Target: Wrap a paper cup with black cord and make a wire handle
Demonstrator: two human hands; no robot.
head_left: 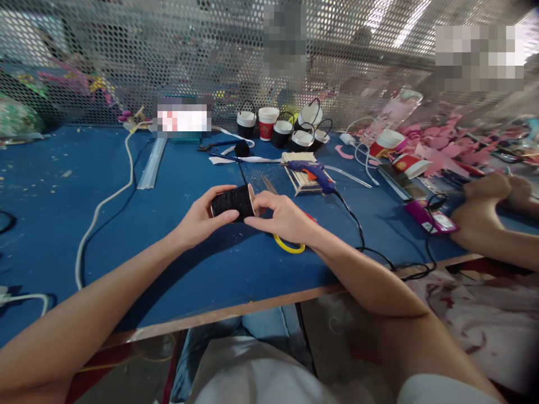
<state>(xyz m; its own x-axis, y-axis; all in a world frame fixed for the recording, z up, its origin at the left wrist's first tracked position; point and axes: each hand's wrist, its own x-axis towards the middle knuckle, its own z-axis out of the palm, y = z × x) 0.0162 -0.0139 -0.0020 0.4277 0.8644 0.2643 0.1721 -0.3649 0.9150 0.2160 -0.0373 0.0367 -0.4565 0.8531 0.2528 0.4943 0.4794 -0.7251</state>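
Note:
A paper cup (231, 202) wrapped in black cord lies tilted on its side in the air, its open mouth facing right. My left hand (210, 217) is closed round the wrapped wall, thumb in front and fingers behind. At the rim, my right hand (283, 216) grips the cup with its fingertips partly inside the mouth. Black cord runs from the cup back to a small black ball of cord (242, 148). Scissors with a yellow handle (290, 247) lie beneath my right hand. Behind them, a blue glue gun (314, 171) rests on a wooden-stick stand (298, 184).
Several black-wrapped cups (282, 134) with handles stand at the back beside a red paper cup (266, 124). Pliers (206, 147), clear glue sticks (152, 165) and a white cable (99, 207) lie leftward. Pink paper pieces (442, 146) and another person's arm (484, 219) are at right.

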